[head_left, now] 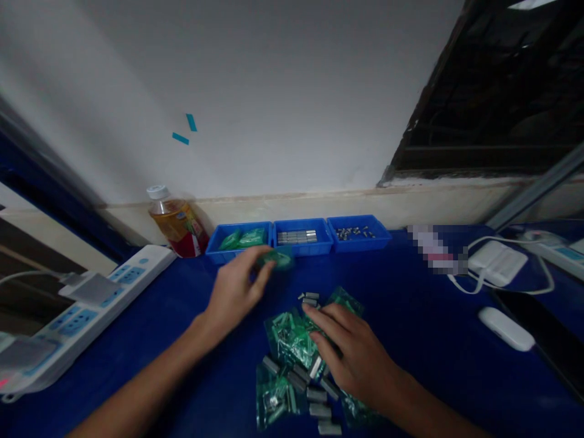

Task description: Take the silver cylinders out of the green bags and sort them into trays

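From afar, I see left hand pinching green packet (blurred), near 3 blue trays. Right hand is over green bags and metal pieces; whether it grips something, I cannot tell.

1. Workshop, small-parts bench: blue tabletop.
2. Middle tray: metal spacers sorted inside.
3. Right of middle tray: screw tray.
4. Left of it: bag tray.
5. Nearer than it: loose metal pieces, filled green bags.
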A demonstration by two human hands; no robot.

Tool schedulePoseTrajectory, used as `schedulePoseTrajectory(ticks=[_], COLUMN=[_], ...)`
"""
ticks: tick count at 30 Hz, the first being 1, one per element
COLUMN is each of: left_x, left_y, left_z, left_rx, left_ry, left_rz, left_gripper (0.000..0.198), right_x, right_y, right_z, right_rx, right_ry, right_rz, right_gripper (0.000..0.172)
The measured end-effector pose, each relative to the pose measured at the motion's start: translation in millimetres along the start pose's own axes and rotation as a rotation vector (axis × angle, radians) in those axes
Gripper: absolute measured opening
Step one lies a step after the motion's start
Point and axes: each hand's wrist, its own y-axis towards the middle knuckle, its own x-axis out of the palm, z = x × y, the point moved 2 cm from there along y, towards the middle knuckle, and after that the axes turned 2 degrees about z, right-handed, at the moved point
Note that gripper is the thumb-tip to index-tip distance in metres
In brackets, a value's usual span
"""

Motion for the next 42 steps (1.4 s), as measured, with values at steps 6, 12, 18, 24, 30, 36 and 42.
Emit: schedulePoseTrajectory(ticks=[6,12,18,24,30,36,42], left_x=[-48.3,-45.3,-39.1,-39.3,-29.2,32.1,57.6], left_y=[34,44,50,47,34,-19,-41], left_z=[-70,-97,-90,-84,-39,43,54], left_rx=[-0.047,-0.076,-0.124,-0.097,0.056,-0.143,-0.564], left_ry=[0.628,0.820,0.905,0.788,0.570,-0.396,-0.840], left_rz=[0.391,0.328,0.093,-0.095,0.120,-0.496,-0.600], left_gripper=[0.033,0.035,0.041,0.049,0.045,0.039,0.044], right_x=[-4,-16,-8,-8,-19,-26,-9], right_y=[-1,5,-2,0,4,8,-4], right_z=[1,46,59,73,90,41,4], right_rx=[-0.027,0.260,0.394,0.579,0.690,0.308,-0.181], right_ry=[0.024,-0.272,-0.331,0.059,0.431,0.249,0.078], right_rz=[-0.026,0.068,-0.106,-0.009,0.295,0.407,0.299], right_gripper=[0.027,0.037,0.050,0.052,0.036,0.014,0.024])
